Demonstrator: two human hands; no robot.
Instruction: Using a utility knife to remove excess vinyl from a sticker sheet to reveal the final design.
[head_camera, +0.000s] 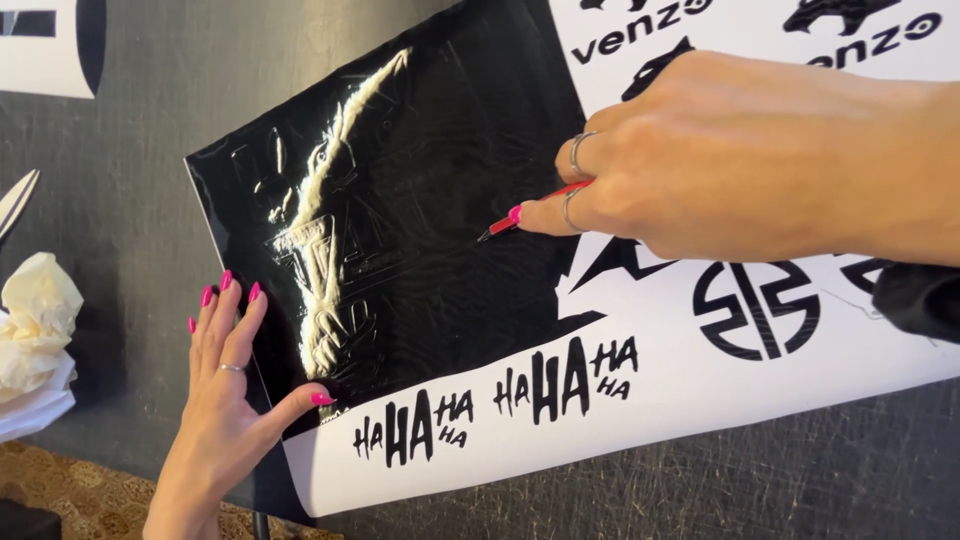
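Pressing left hand (225, 390), fingers spread, flat on the near-left corner of the glossy black vinyl sheet (420, 220); pinching a thin red tool (530, 208) in right hand (720, 160), tip touching mid-sheet. Likely light, limp, crease-prone; best gripped by an edge.

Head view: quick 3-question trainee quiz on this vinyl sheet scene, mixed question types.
1. True or false: the left hand presses flat on the black vinyl sheet's lower left corner.
2. What does the right hand hold?
A. scissors
B. thin red tool
C. roller
3. What lies at the left edge of the dark table?

Key:
1. True
2. B
3. Crumpled pale paper
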